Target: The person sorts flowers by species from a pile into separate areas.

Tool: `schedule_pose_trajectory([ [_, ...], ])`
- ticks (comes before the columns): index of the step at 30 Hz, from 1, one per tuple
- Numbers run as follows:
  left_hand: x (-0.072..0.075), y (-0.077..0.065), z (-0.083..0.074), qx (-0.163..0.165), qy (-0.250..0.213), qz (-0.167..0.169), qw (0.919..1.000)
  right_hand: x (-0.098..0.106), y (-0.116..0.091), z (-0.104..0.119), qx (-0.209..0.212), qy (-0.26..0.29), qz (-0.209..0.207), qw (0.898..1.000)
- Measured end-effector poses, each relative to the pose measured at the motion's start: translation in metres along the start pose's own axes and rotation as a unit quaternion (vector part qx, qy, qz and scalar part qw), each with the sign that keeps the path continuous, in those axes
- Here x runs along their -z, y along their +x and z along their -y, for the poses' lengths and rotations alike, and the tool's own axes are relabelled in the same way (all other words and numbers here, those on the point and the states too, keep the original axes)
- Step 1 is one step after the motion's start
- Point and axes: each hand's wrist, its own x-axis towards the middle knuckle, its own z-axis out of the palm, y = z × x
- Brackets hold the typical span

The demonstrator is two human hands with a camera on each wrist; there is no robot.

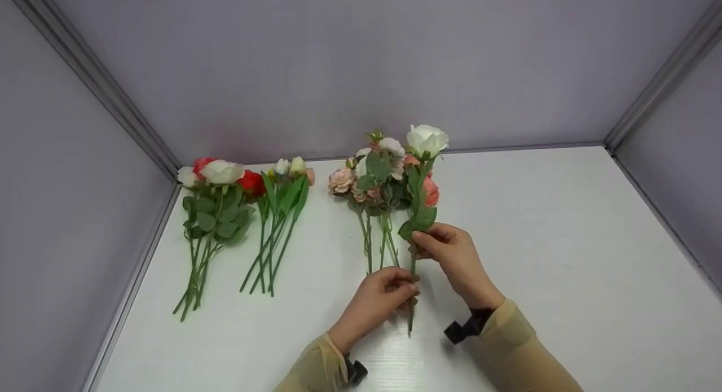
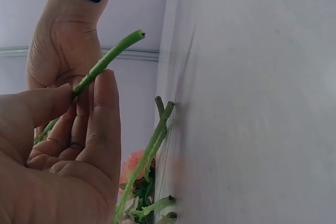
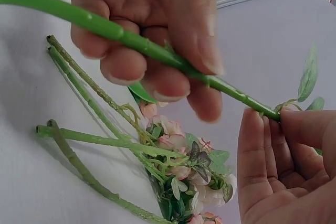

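A long-stemmed white rose (image 1: 427, 141) is held up in both hands, bloom toward the back wall. My right hand (image 1: 459, 259) pinches its green stem between thumb and fingers, just under the lowest leaves (image 1: 424, 217). Farther down, my left hand (image 1: 377, 296) grips the same stem with thumb and fingertips; the stem's cut end (image 2: 137, 35) sticks out beyond it in the left wrist view. Behind the rose lies a bunch of pale pink and white flowers (image 1: 341, 180), with coral blooms (image 1: 431, 192) partly hidden by the rose's leaves. Their stems (image 3: 94, 98) show below the hands in the right wrist view.
At the left of the white table (image 1: 564, 256) lies a bunch of red and white flowers (image 1: 223, 172) with crossed stems. Several tulips (image 1: 297, 166) lie between it and the pink bunch. Grey panels (image 1: 361, 59) enclose the table at the back and sides.
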Motion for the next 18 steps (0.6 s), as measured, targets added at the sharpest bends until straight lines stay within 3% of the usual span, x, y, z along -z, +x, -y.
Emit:
schedule_pose_trajectory([
  [8,0.008,-0.001,-0.003,-0.012,0.032,-0.016,0.9993,-0.006,0.0,-0.002,0.007,-0.013,0.0,1.0],
  [11,0.024,-0.008,-0.006,-0.012,0.058,-0.029,0.9978,-0.012,0.0,-0.004,0.015,-0.036,0.026,0.999],
  [13,0.043,-0.014,-0.009,-0.011,0.071,-0.046,0.9963,-0.017,0.0,-0.005,0.026,-0.074,0.055,0.995],
  [16,0.082,-0.028,-0.014,-0.011,0.094,-0.098,0.9907,-0.029,0.0,-0.004,0.058,-0.182,0.092,0.977],
  [18,0.113,-0.042,-0.02,-0.003,0.118,-0.147,0.9821,-0.039,-0.001,-0.003,0.099,-0.274,0.114,0.95],
])
